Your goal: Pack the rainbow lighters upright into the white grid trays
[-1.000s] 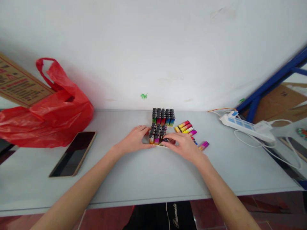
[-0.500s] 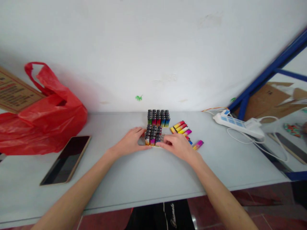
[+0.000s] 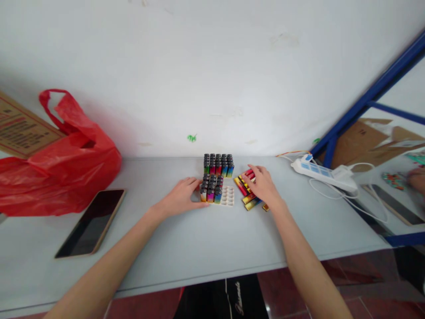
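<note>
My left hand (image 3: 181, 195) cups the left side of a white slotted tray (image 3: 229, 196), its thumb at the front corner and its fingers farther back. Upright lighters (image 3: 210, 190) with black tops and bright bodies fill the tray's left columns; open slots show on the right. My right hand (image 3: 262, 184) is over a loose pile of lighters (image 3: 250, 201) lying flat beside the tray. Its thumb and index finger are apart and touch the pile; the other fingers partly hide it. Behind the tray stands a full block of upright lighters (image 3: 218, 166).
A phone (image 3: 91, 223) and a red plastic bag (image 3: 76, 164) with a cardboard box (image 3: 26, 126) are at the left. To the right lie a white power strip (image 3: 323, 173) and its cables, near a blue metal frame (image 3: 353, 108). A wall (image 3: 212, 79) borders the table's back.
My right hand has moved right, from the tray to the loose lighters, uncovering the tray's slots. My left hand keeps its place at the tray.
</note>
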Demonstrator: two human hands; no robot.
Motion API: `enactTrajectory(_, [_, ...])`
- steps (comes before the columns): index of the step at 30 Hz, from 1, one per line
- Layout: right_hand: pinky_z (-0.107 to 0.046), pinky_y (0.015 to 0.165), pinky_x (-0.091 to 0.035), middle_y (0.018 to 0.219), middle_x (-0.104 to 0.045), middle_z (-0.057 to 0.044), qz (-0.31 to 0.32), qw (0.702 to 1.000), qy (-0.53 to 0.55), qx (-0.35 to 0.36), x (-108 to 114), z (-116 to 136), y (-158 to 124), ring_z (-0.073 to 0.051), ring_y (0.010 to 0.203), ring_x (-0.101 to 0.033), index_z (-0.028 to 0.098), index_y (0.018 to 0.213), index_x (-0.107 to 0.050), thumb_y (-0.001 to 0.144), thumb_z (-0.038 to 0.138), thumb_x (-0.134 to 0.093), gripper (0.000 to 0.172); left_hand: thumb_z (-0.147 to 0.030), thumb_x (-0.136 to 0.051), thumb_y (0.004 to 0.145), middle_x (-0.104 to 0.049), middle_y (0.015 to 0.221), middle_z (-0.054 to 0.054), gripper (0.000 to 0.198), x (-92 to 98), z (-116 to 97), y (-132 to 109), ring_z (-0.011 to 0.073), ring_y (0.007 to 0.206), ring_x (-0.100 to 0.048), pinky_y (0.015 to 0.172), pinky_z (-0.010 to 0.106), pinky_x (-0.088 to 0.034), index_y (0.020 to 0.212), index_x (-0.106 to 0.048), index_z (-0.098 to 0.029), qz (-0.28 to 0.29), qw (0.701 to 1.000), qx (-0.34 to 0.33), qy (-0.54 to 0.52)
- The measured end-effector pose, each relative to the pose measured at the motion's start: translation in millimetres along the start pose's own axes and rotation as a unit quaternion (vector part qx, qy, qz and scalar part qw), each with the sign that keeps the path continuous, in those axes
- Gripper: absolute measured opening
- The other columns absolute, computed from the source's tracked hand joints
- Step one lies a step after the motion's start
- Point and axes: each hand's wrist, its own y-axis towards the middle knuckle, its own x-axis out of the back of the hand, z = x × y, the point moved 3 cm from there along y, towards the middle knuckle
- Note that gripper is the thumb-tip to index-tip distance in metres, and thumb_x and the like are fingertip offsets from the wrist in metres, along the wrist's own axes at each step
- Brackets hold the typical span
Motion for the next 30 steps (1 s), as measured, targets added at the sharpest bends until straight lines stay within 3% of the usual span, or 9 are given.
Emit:
enactTrajectory(4, [-0.053, 0.109, -0.049, 0.135, -0.068, -0.02, 0.062, 0.997, -0.035, -0.007, -10, 5, 0, -0.038, 0.124, -0.062, 0.023, 0.132, -0.076, 0.107, 0.048, -0.059, 0.04, -0.07, -0.08, 0.083, -0.075, 0.113, 0.011, 0.055, -1.6, 1, 0, 0.0349, 0.107, -0.071, 0.096, 0.046, -0.056, 0.11, -0.069, -0.024, 0.003, 1.0, 0.001, 0.004])
enactTrajectory(7, [-0.049, 0.105, -0.051, 0.123, -0.07, -0.018, 0.063, 0.998, -0.015, -0.014, -6, 6, 0, -0.035, 0.119, -0.064, 0.021, 0.123, -0.078, 0.103, 0.046, -0.067, 0.034, -0.07, -0.08, 0.083, -0.074, 0.113, 0.012, 0.055, -1.6, 1, -1, 0.035, 0.108, -0.071, 0.095, 0.046, -0.055, 0.109, -0.069, -0.023, 0.003, 1.0, 0.0, 0.0])
enactTrajectory(11, [-0.041, 0.099, -0.054, 0.109, -0.069, -0.011, 0.066, 0.997, 0.042, 0.005, -2, 6, 1, -0.026, 0.103, -0.068, 0.022, 0.114, -0.077, 0.099, 0.03, -0.072, 0.019, -0.068, -0.08, 0.083, -0.074, 0.111, 0.011, 0.052, -1.6, 1, -2, 0.033, 0.104, -0.07, 0.094, 0.045, -0.055, 0.107, -0.069, -0.023, -0.002, 1.0, -0.003, -0.003])
enactTrajectory(14, [-0.038, 0.095, -0.056, 0.105, -0.07, -0.009, 0.077, 0.994, 0.07, 0.017, -1, 6, 3, -0.022, 0.091, -0.068, 0.02, 0.12, -0.077, 0.099, 0.024, -0.071, 0.022, -0.068, -0.08, 0.083, -0.074, 0.111, 0.011, 0.052, -2.4, 2, -2, 0.0337, 0.105, -0.07, 0.093, 0.045, -0.056, 0.106, -0.069, -0.023, -0.004, 1.0, -0.005, 0.0])
enactTrajectory(18, [-0.04, 0.097, -0.055, 0.105, -0.071, -0.012, 0.088, 0.994, 0.059, 0.036, 1, 7, 3, -0.025, 0.097, -0.069, 0.019, 0.11, -0.081, 0.102, 0.023, -0.065, 0.019, -0.069, -0.08, 0.084, -0.074, 0.11, 0.01, 0.053, -3.1, 3, -2, 0.0337, 0.103, -0.07, 0.094, 0.046, -0.055, 0.106, -0.069, -0.023, -0.004, 1.0, -0.006, 0.007])
enactTrajectory(23, [-0.042, 0.097, -0.054, 0.11, -0.074, -0.014, 0.001, 0.993, 0.111, 0.039, 14, 12, 1, -0.028, 0.103, -0.07, 0.019, 0.111, -0.075, 0.109, 0.036, -0.053, 0.027, -0.069, -0.08, 0.084, -0.074, 0.111, 0.011, 0.053, -2.0, 1, -1, 0.0348, 0.106, -0.07, 0.093, 0.046, -0.055, 0.105, -0.068, -0.023, 0.004, 1.0, -0.002, 0.005])
enactTrajectory(25, [-0.041, 0.09, -0.055, 0.099, -0.076, -0.01, -0.031, 0.984, 0.175, 0.017, 22, 15, 0, -0.026, 0.093, -0.072, 0.019, 0.114, -0.072, 0.109, 0.042, -0.052, 0.031, -0.069, -0.08, 0.084, -0.074, 0.111, 0.011, 0.052, -1.2, 0, -1, 0.035, 0.106, -0.07, 0.094, 0.046, -0.055, 0.105, -0.067, -0.023, 0.007, 1.0, -0.002, 0.006])
enactTrajectory(28, [-0.035, 0.073, -0.054, 0.074, -0.068, -0.001, -0.062, 0.952, 0.296, -0.046, 31, 21, 0, -0.021, 0.071, -0.067, 0.019, 0.114, -0.071, 0.105, 0.056, -0.057, 0.041, -0.068, -0.08, 0.084, -0.074, 0.11, 0.01, 0.051, 0.0, -1, -1, 0.0342, 0.105, -0.07, 0.094, 0.045, -0.055, 0.105, -0.067, -0.023, 0.008, 1.0, -0.001, 0.008])
enactTrajectory(30, [-0.033, 0.069, -0.054, 0.074, -0.066, 0.001, -0.078, 0.92, 0.376, -0.077, 33, 26, 0, -0.019, 0.068, -0.064, 0.02, 0.109, -0.072, 0.096, 0.062, -0.067, 0.045, -0.068, -0.081, 0.084, -0.074, 0.111, 0.01, 0.051, 0.8, -2, -1, 0.0341, 0.106, -0.07, 0.093, 0.045, -0.055, 0.106, -0.067, -0.023, 0.006, 1.0, 0.0, 0.006])
